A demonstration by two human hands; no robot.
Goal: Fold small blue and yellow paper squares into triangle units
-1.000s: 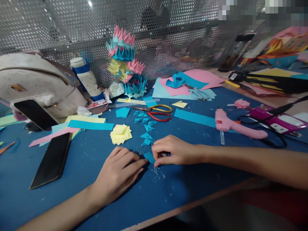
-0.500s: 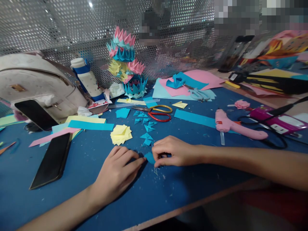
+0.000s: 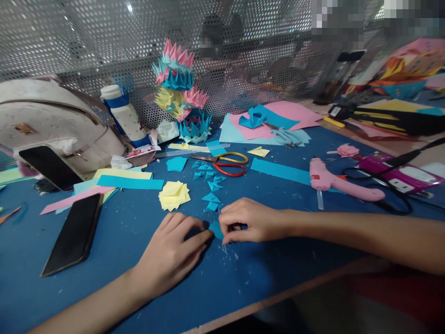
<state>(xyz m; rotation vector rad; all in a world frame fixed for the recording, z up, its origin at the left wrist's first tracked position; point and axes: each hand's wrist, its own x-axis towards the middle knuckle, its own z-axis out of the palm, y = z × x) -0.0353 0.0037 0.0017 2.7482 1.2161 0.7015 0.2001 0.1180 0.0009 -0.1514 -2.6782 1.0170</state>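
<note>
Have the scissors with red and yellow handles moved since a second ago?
No; the scissors lie in the same spot relative to the yellow paper stack.

A small blue paper piece point(image 3: 216, 229) fills the gap between the left hand point(image 3: 174, 248) and right hand point(image 3: 245, 220); nearer the person, the blue tabletop point(image 3: 222, 287) is open. Small folded blue paper triangles point(image 3: 213, 185) and red-and-yellow-handled metal scissors point(image 3: 216, 160) obstruct the way ahead, a flat-lying black phone point(image 3: 72, 235) the left.

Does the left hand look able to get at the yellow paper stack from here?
Probably yes: the yellow paper stack lies just beyond the left hand, with nothing visible standing between them.
</note>
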